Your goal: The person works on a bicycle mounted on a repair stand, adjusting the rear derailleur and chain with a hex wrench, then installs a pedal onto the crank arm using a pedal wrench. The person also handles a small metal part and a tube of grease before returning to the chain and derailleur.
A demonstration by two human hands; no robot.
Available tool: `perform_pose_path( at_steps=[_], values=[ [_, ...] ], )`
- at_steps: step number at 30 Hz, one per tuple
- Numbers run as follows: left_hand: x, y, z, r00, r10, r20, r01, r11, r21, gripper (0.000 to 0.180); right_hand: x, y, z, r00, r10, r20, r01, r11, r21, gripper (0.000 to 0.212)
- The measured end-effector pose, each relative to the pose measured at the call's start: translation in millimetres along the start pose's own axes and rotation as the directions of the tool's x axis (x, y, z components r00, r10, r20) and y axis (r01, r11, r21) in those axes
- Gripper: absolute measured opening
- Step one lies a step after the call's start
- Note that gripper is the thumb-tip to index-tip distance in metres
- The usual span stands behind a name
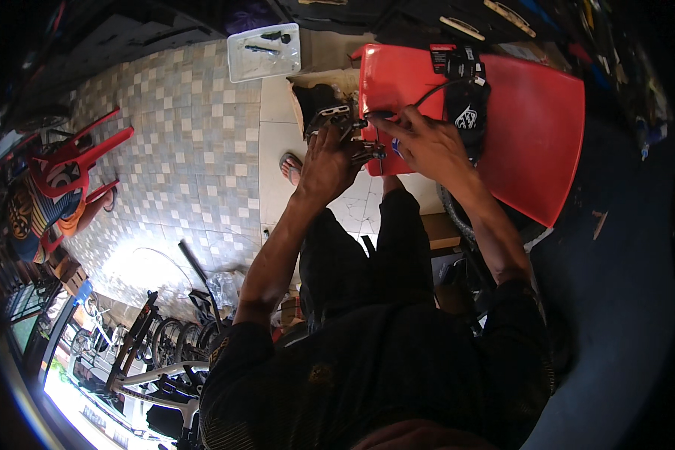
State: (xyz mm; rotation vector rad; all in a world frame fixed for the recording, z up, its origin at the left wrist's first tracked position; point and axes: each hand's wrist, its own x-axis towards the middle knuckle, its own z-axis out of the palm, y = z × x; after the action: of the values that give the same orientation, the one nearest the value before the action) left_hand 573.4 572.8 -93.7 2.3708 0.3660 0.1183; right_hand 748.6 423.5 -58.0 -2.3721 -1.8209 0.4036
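My left hand [328,166] is closed around a metal bicycle part [334,111] with cut-out openings, perhaps a pedal; its fingers hide much of it. Below the fingertips a second metal piece [375,151] sticks out at the edge of a red plastic chair [536,142]. From the right, my right hand [430,150] reaches over the chair, index finger stretched toward the part and the other fingers bent. Something small and dark is at its fingertips, too small to name. A thin black hose [430,93] curves behind that hand toward a black cloth item [469,112] with a white print.
A red and black package [444,58] lies on the chair's far side. Beyond the feet, a white tray [236,69] holds small dark parts. A cardboard box [298,105] stands beside the chair. At left, a person [49,206] is by a red chair [67,169]; bicycles [165,375] stand lower left.
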Motion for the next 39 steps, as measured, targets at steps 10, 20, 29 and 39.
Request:
perform_pose_path(
  at_steps=[10, 20, 29, 39],
  values=[
    [-10.5, -23.9, 8.5, 0.999, -0.045, 0.008, 0.046, 0.998, -0.036, 0.029, -51.9, 40.7, 38.6, 0.922, 0.383, -0.056, -0.369, 0.914, 0.172, 0.045],
    [-33.3, -42.4, 9.7, 0.979, -0.174, 0.103, 0.18, 0.982, -0.057, 0.027, -164.3, 73.0, 169.5, 0.854, 0.515, -0.078, -0.509, 0.857, 0.082, 0.049],
    [-34.1, -36.8, 13.2, 0.983, -0.138, 0.123, 0.148, 0.986, -0.072, 0.025, -134.7, 74.9, 152.6, 0.848, 0.385, 0.364, -0.386, 0.92, -0.072, 0.07],
    [-37.8, -36.4, 15.1, 0.989, -0.121, 0.089, 0.127, 0.99, -0.062, 0.023, -152.4, 81.1, 154.7, 0.879, 0.256, 0.403, -0.226, 0.967, -0.122, 0.061]
  ],
)
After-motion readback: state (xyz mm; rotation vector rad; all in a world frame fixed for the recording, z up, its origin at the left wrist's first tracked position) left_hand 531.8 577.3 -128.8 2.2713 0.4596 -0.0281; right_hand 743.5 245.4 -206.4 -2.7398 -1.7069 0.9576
